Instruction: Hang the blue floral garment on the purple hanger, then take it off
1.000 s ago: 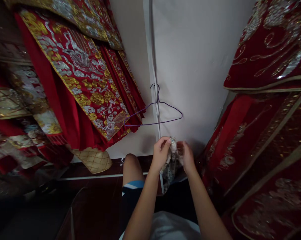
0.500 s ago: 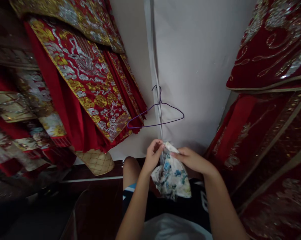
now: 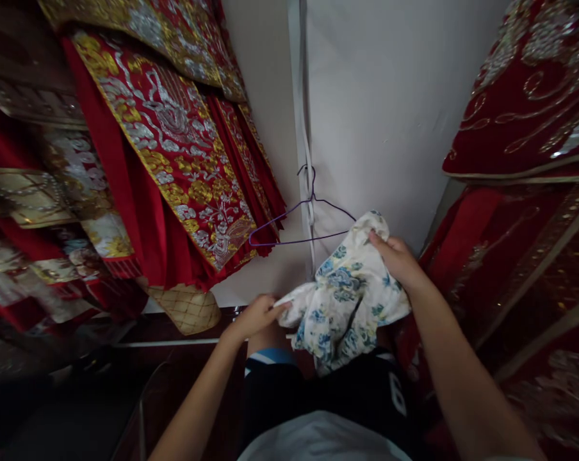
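Note:
A white cloth garment with blue and green flowers (image 3: 342,288) is stretched between my two hands above my lap. My left hand (image 3: 258,317) pinches its lower left end. On the right, my right hand (image 3: 395,256) grips the raised upper corner, thumb on top of the fabric. Just behind the cloth, a purple wire hanger (image 3: 284,243) hangs by its hook at the wall. The cloth hides the hanger's right end. I cannot make out which kind of garment it is.
Red garments with gold and silver embroidery (image 3: 174,147) hang on the left. More dark red, beaded garments (image 3: 520,115) hang close to my right arm. A white strap (image 3: 303,96) runs down the pale wall (image 3: 380,96). A gold quilted piece (image 3: 186,310) hangs low at left.
My hands have moved apart, left hand down and leftward, right hand up and rightward. The bunched flowered cloth is now spread out between them and covers part of the hanger.

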`<state>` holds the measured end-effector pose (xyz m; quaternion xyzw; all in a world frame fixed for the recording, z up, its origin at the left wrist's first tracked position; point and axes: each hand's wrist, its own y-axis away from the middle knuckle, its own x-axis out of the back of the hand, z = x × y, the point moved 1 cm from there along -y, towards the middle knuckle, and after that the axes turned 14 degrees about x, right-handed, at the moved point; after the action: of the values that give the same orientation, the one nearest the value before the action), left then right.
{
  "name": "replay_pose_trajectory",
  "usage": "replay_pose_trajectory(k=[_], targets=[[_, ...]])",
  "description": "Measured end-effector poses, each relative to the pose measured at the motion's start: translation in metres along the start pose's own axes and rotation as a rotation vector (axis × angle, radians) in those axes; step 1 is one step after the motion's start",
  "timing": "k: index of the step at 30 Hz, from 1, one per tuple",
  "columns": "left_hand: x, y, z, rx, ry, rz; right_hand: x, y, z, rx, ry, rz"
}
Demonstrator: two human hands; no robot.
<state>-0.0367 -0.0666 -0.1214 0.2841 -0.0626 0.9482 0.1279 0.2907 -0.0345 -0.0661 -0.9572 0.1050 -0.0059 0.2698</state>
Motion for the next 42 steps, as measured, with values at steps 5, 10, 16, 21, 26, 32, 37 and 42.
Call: replay_pose_trajectory(k=[5, 10, 16, 21, 26, 32, 37, 42], targets=[[0.063, -0.015, 0.014, -0.128, -0.135, 0.35, -0.034, -0.048, 0.04, 0.086, -0.04, -0.09], [0.069, -0.03, 0.032, 0.03, 0.158, 0.557, -0.064, -0.072, 0.076, 0.098, 0.02, -0.171], [0.052, -0.048, 0.05, -0.056, 0.278, 0.699, -0.061, -0.059, 0.089, 0.071, 0.109, -0.213], [0.061, -0.061, 0.039, -0.051, 0.351, 0.715, -0.042, -0.051, 0.076, 0.155, 0.132, -0.241], [0.066, -0.07, 0.029, 0.03, 0.395, 0.657, -0.033, -0.046, 0.066, 0.176, 0.143, -0.227], [0.081, -0.082, 0.06, -0.234, 0.224, 0.825, -0.04, -0.038, 0.064, 0.126, 0.095, -0.227], [0.09, -0.101, 0.077, -0.214, -0.177, 0.742, -0.044, -0.033, 0.068, 0.115, 0.146, -0.249], [0.072, -0.123, 0.098, -0.279, -0.494, 0.605, -0.053, -0.025, 0.068, 0.111, 0.224, -0.269]])
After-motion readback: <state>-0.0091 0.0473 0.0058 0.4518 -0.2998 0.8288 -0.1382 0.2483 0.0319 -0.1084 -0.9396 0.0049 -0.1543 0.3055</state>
